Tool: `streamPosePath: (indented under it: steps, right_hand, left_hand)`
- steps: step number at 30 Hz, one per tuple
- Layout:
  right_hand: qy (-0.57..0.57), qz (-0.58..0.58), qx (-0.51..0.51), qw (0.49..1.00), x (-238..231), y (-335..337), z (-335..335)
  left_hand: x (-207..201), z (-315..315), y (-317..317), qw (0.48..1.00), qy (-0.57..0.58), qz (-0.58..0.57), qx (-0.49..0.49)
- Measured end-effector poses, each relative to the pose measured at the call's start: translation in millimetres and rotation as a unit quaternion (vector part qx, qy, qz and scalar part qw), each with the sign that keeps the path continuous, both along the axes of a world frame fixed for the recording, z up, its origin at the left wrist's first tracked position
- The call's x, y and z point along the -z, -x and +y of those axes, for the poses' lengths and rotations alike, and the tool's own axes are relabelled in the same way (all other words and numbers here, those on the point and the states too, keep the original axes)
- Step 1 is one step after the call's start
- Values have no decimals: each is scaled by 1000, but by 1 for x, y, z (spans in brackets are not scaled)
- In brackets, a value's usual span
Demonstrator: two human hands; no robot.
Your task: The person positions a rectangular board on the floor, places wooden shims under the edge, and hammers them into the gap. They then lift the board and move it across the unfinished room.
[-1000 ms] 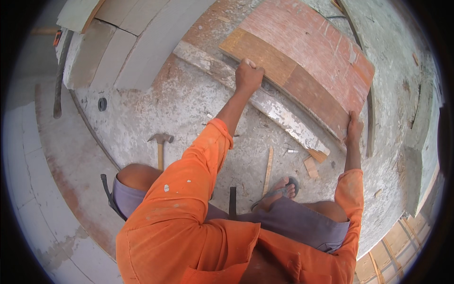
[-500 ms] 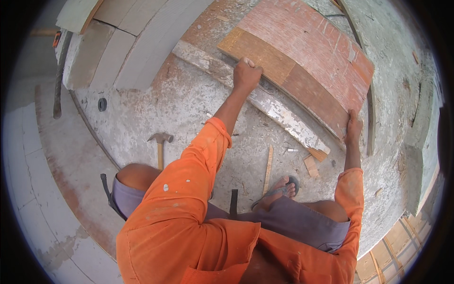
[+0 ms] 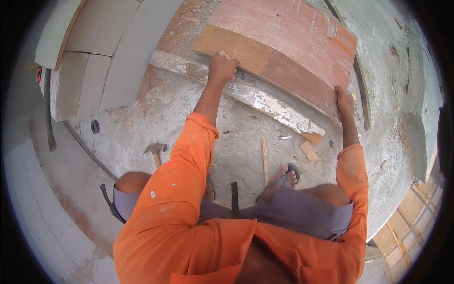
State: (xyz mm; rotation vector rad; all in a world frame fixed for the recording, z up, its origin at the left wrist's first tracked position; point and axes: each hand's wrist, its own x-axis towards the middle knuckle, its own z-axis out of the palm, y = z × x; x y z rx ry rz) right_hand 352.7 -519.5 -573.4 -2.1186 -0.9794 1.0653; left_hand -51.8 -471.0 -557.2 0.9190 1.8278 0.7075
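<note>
Bright orange long-sleeved shirt, and it fills the lower part of the view. The fabric is creased along both sleeves and carries a few small pale flecks on the upper left sleeve. The cuffs end at the wrists, and the left hand [image 3: 222,66] and right hand [image 3: 344,98] are bare, no gloves. Below the shirt come grey-purple shorts, loose at the knee. One foot shows, in a grey open flip-flop sandal [image 3: 285,177], toes uncovered.

Concrete floor [image 3: 142,128]; hammer [image 3: 155,150], plywood board [image 3: 283,52] on it
</note>
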Motion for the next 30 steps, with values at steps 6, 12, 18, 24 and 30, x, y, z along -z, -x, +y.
streamPosePath:
  steps: [6, 12, 18, 24, 30]
  right_hand:
    - [-31, -52, 26, 998, 16, -10, 3]
    - [-48, -71, -10, 996, 1, 4, 9]
    - [-58, -67, 13, 996, 1, 5, 3]
    - [-37, -121, 23, 992, -4, 17, 3]
    - [-55, -278, -10, 959, 17, -8, 4]
  left_hand:
    - [-2, 1, -9, 998, -3, -57, -7]
    - [-3, -2, -2, 999, -8, -44, 8]
    - [-2, -3, -7, 999, -12, -47, 14]
    - [-1, -3, -2, 999, -4, -36, 4]
    - [-2, 2, -13, 999, -12, -42, 21]
